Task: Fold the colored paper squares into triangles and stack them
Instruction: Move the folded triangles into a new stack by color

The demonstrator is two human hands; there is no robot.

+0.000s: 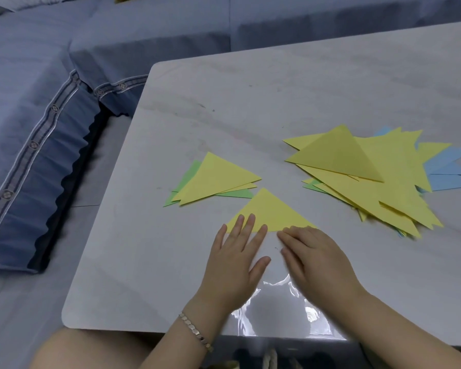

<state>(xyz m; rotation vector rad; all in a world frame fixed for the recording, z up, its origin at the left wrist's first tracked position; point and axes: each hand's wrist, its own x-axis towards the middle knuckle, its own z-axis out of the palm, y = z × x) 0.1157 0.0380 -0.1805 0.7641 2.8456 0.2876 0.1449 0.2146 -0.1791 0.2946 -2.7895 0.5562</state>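
Both grips lie flat, fingers uncurled: left grip (232, 262) and right grip (317, 259) press the yellow triangle (269, 211) on the bench (224, 102), near side. Recommend sweeping fingertips outward along the near fold, corners kept aligned.

We see single yellow triangle (269, 211) flat on worktop (250, 89), nearest us, apex pointing away, long edge toward us. Just beyond it to left, small stack (216, 179): yellow triangles on top, green triangles (186, 179) peeking out beneath, edges slightly fanned. Off to right we've got big loose pile (378, 193), mostly yellow, corners splayed every way. One yellow triangle (336, 155) rides on top, a little tilted. Blue pieces (447, 171) poke out at pile's far right, green corners (313, 187) at its left.
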